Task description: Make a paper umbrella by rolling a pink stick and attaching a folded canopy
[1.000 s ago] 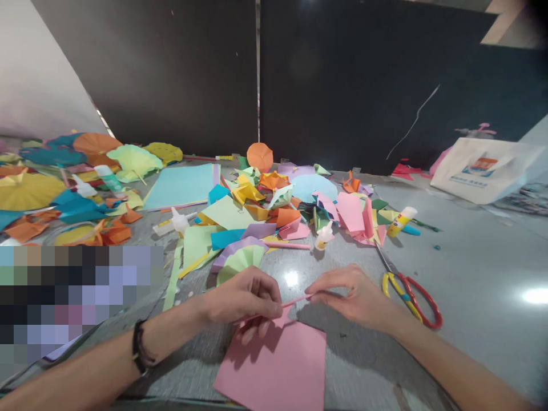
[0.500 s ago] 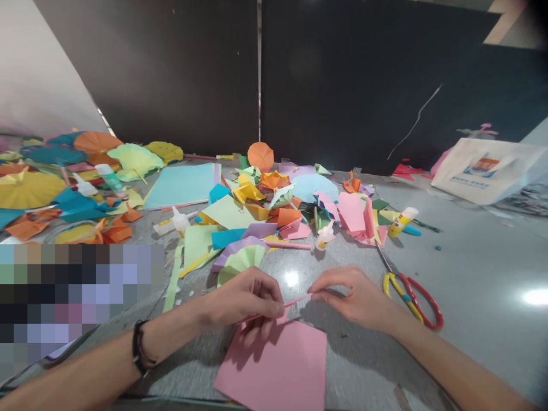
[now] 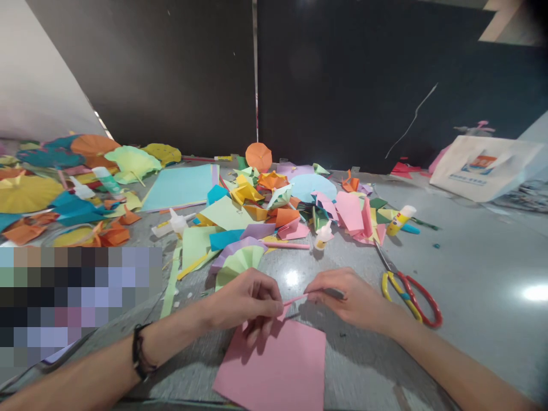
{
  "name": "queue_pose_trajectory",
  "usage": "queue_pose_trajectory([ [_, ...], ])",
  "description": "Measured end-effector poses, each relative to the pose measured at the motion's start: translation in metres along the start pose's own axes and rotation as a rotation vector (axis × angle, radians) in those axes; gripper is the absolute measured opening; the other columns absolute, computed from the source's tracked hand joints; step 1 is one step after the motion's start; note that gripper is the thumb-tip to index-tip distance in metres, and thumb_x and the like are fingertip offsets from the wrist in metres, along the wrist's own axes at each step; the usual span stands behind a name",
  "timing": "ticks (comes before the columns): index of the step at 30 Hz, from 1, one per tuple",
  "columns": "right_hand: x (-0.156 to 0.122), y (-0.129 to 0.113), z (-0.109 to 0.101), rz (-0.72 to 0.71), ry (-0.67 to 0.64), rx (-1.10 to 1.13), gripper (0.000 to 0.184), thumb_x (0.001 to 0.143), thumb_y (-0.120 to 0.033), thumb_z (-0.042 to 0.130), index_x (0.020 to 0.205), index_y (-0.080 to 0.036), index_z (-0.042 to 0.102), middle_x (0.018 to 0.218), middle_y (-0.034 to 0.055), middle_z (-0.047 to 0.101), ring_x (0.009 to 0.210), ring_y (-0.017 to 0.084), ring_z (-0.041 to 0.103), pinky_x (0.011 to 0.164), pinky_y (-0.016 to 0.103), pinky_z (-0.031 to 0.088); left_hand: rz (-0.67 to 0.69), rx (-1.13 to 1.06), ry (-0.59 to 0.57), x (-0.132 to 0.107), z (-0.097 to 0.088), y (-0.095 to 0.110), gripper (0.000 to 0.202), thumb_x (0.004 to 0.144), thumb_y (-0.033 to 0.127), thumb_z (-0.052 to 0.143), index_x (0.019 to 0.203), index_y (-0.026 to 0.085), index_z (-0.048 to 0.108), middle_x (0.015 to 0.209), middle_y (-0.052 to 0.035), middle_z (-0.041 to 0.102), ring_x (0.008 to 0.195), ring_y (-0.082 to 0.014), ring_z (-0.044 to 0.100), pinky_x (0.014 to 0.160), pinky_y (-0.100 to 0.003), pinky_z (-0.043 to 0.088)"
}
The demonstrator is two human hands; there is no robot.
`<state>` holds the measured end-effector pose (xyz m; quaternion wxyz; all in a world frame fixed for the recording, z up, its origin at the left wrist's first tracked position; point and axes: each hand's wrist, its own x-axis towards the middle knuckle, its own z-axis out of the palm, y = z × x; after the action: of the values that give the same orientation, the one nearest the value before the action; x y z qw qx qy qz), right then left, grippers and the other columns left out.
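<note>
Between my two hands stretches a narrow pink paper strip (image 3: 295,299). My left hand (image 3: 250,297) is closed on its left part, thumb pressed against curled fingers, and covers that end. With thumb and fingertips together, my right hand (image 3: 338,295) pinches the strip's right part. Below the left hand lies a flat pink paper sheet (image 3: 278,368), whose upper edge is partly hidden by the fingers. A green pleated paper fan (image 3: 240,265) rests just beyond the left hand. Red and yellow-handled scissors (image 3: 411,297) lie to the right of the right hand.
A heap of coloured paper scraps (image 3: 257,211) spreads across the table. Near it stand a small glue bottle (image 3: 323,235) and a yellow glue stick (image 3: 400,221). A light blue paper stack (image 3: 180,187) lies back left, a white bag (image 3: 482,170) back right. A dark wall closes the far side.
The fingers of my right hand have shifted slightly along the pink strip, with the grip changed a little. My left hand keeps its hold, and the view has moved only slightly.
</note>
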<state>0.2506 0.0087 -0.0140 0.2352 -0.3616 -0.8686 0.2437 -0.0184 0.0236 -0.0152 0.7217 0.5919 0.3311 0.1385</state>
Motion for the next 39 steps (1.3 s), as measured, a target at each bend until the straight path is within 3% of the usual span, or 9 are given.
queue_pose_trajectory([
  [6,-0.0005,0.0014,0.0028,-0.196,0.126,-0.076,0.018,0.106,-0.022,0.058,0.102,-0.021,0.076,0.089,0.0023,0.079,0.08,0.017,0.071,0.074,0.027,0.051,0.021,-0.062,-0.026,0.0035,-0.0079,-0.0058,0.025,0.085,0.036,0.079,0.08,0.013,0.07,0.057,-0.0046,0.072,0.036,-0.0105,0.061,0.035,-0.014,0.038],
  [12,0.0013,0.0008,0.0014,-0.305,0.194,-0.167,0.017,0.106,-0.019,0.057,0.104,-0.019,0.074,0.088,0.0037,0.077,0.079,0.018,0.069,0.073,0.029,0.051,0.057,-0.154,-0.115,0.0004,-0.0063,-0.0042,0.029,0.087,0.039,0.077,0.083,0.013,0.066,0.069,-0.0114,0.078,0.044,-0.0191,0.071,0.037,-0.018,0.047],
  [17,-0.0004,-0.0009,-0.0002,-0.308,0.198,-0.216,0.017,0.107,-0.02,0.056,0.105,-0.02,0.073,0.089,0.0038,0.077,0.08,0.018,0.069,0.074,0.03,0.051,0.079,-0.13,-0.147,-0.0001,-0.0073,-0.0037,0.026,0.089,0.037,0.075,0.086,0.013,0.065,0.076,-0.0149,0.08,0.052,-0.0221,0.076,0.039,-0.019,0.049],
  [22,0.0005,0.0009,-0.0035,-0.233,0.116,-0.237,0.022,0.109,-0.028,0.053,0.105,-0.021,0.074,0.095,0.0049,0.079,0.087,0.019,0.071,0.082,0.033,0.053,0.072,-0.095,-0.053,0.0023,-0.0047,-0.0088,0.024,0.087,0.034,0.075,0.082,0.014,0.064,0.072,-0.0116,0.079,0.049,-0.0195,0.074,0.043,-0.021,0.054],
  [26,0.0007,0.0043,-0.0017,-0.198,0.043,-0.271,0.028,0.11,-0.035,0.051,0.109,-0.02,0.074,0.098,0.0064,0.078,0.09,0.021,0.071,0.082,0.034,0.053,0.056,-0.06,-0.017,0.0028,-0.0009,-0.0095,0.023,0.087,0.034,0.074,0.083,0.013,0.064,0.071,-0.0109,0.079,0.049,-0.0198,0.074,0.041,-0.019,0.05],
  [32,0.0,0.0044,0.0026,-0.233,0.08,-0.226,0.029,0.111,-0.03,0.049,0.104,-0.019,0.075,0.094,0.006,0.078,0.085,0.02,0.07,0.078,0.032,0.052,0.05,-0.096,-0.081,0.0015,-0.0008,-0.0037,0.025,0.086,0.034,0.075,0.08,0.012,0.065,0.072,-0.0132,0.079,0.046,-0.0168,0.071,0.035,-0.015,0.036],
  [39,-0.0004,0.002,0.0021,-0.267,0.119,-0.203,0.027,0.111,-0.028,0.049,0.105,-0.02,0.074,0.095,0.0051,0.077,0.088,0.019,0.069,0.079,0.031,0.055,0.031,-0.255,-0.213,0.004,-0.0058,-0.01,0.023,0.084,0.032,0.078,0.089,0.013,0.067,0.08,-0.0148,0.081,0.06,-0.026,0.079,0.044,-0.024,0.057],
])
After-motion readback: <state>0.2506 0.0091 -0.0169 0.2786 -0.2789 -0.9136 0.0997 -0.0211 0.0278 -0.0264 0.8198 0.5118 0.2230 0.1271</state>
